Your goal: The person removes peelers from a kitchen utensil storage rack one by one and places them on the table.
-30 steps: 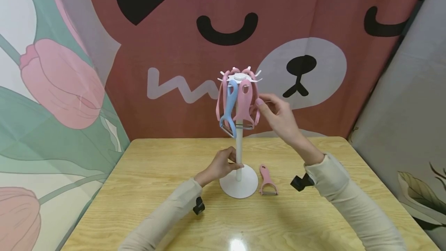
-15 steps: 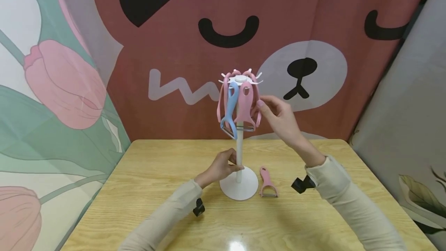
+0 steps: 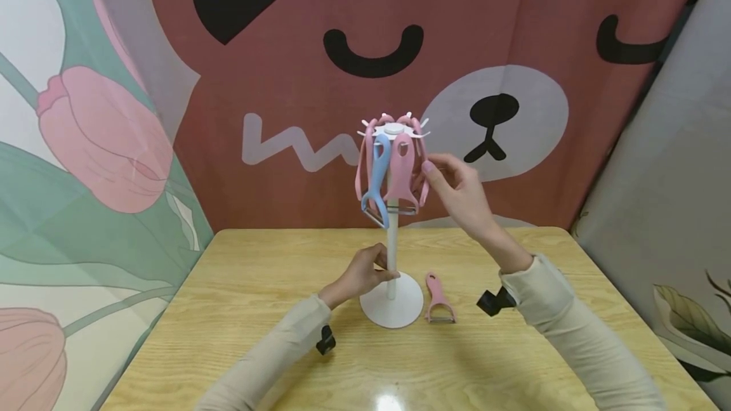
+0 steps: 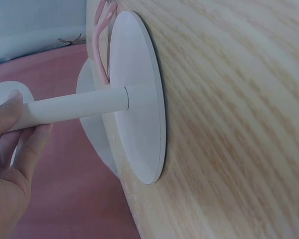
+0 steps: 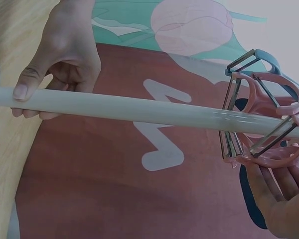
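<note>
A white rack with a round base and an upright pole stands on the table. From the hooks at its top hang several pink peelers and one blue peeler, blades downward. My left hand pinches the lower pole between thumb and fingers, which the left wrist view also shows. At the rack's right side my right hand holds a pink peeler between thumb and fingers. In the right wrist view its fingers reach beneath the pink peelers; the thumb is out of sight there.
One more pink peeler lies on the wooden table, just right of the base. Behind the table hangs a red cloth with a cartoon face. A flowered curtain is on the left and a grey one on the right.
</note>
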The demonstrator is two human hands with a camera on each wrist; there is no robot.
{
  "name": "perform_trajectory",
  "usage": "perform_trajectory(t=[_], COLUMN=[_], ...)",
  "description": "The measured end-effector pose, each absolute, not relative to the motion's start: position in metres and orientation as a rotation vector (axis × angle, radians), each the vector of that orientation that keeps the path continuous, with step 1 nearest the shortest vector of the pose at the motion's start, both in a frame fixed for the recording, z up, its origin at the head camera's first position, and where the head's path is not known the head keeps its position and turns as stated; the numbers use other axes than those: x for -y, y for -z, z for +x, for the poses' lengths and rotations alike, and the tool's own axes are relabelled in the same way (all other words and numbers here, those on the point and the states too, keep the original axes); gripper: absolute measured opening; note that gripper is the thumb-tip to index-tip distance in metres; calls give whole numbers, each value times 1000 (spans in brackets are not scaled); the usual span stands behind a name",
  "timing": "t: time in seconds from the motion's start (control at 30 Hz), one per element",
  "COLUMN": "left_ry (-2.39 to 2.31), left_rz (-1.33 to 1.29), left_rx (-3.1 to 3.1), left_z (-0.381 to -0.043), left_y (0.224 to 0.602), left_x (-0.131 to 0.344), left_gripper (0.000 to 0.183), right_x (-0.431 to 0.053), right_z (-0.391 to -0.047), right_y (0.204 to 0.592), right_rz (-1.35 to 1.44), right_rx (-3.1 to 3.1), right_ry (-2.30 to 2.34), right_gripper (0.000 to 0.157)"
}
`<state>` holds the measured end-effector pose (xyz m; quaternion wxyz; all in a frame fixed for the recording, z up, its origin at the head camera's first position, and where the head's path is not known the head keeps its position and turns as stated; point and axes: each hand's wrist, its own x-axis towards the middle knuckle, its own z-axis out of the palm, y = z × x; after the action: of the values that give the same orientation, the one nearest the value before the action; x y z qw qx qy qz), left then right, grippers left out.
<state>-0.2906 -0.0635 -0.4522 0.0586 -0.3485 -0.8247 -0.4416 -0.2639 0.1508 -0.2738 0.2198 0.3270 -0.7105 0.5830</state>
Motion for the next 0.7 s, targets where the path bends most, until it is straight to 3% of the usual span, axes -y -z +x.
perform_trajectory(t=[0.7], left_ry=[1375], left_rz=[-1040], left_rx=[2507], left_z=[-292], left_y=[453], left_x=[62], left_gripper=[23], right_x=[-154], right_z=[-265], right_y=[269], right_rz=[847], right_rx=[1949], right_ry=[-1616], right_gripper=[26])
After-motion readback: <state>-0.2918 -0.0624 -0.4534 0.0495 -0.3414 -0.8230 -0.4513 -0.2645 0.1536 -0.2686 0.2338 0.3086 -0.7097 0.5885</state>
